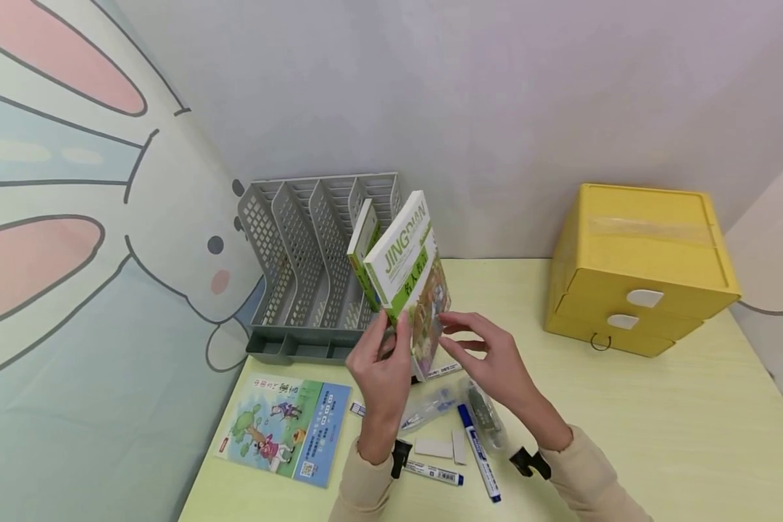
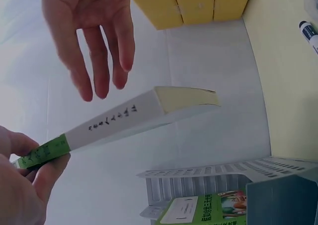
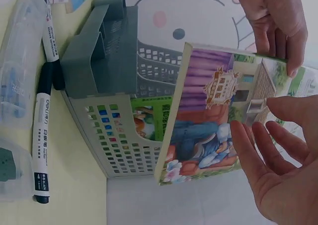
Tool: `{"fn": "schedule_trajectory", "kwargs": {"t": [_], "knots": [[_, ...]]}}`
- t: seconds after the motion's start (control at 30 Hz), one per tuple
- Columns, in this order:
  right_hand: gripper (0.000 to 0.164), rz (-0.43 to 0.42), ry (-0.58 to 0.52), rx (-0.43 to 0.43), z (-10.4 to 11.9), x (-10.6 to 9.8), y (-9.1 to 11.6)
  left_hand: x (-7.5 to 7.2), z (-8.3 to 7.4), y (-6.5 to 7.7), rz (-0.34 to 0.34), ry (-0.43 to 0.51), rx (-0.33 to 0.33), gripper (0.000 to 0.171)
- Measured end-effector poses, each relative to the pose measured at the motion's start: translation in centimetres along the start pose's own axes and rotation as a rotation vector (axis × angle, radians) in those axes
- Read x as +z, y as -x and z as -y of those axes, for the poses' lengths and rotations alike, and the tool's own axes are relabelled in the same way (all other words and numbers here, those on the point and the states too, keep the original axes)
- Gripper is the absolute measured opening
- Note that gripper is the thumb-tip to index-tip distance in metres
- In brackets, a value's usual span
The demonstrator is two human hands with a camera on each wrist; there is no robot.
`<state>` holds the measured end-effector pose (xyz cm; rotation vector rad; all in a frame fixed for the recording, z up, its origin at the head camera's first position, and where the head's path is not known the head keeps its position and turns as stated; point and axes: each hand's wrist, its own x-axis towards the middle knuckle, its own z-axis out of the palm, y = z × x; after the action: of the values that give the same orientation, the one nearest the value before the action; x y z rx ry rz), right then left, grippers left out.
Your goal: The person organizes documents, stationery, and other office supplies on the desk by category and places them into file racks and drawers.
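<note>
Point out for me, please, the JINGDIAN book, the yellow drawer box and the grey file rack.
JINGDIAN book (image 1: 414, 280): head view, green band on the cover.
Yellow drawer box (image 1: 641, 257): head view, top face.
Grey file rack (image 1: 304, 254): head view, a perforated divider.

both sleeves (image 1: 590, 475) are plain beige, each with a small, angular black fitting (image 1: 531, 462) near its end.

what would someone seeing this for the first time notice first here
Probably the white-and-green book gripped in the left hand, held up mid-scene in front of the grey file rack. Next, the bright yellow drawer unit on the right of the table in the head view. The big cartoon rabbit on the backdrop at the left also catches the eye.
</note>
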<state>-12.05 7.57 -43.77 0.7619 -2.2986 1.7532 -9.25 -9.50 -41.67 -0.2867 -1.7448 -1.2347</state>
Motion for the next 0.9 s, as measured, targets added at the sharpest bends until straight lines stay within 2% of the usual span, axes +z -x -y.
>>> {"fn": "schedule_trajectory", "kwargs": {"t": [0.17,0.4,0.6,0.9], "knots": [[0.036,-0.004,-0.066,0.154,-1.0,0.1,-0.4,-1.2,0.6,-0.1,-0.051,-0.050,0.046,0.034],[0.035,0.010,-0.247,0.262,-3.3,0.6,-1.3,-2.2,1.9,-0.7,-0.097,-0.108,0.120,0.032],[0.036,0.028,-0.366,0.360,-4.7,1.6,-2.2,-2.6,2.9,-1.4,-0.103,-0.087,0.129,0.039],[0.038,0.059,-0.486,0.541,-6.1,3.1,-2.9,-2.7,5.0,-2.3,-0.127,-0.160,0.151,0.035]]}}
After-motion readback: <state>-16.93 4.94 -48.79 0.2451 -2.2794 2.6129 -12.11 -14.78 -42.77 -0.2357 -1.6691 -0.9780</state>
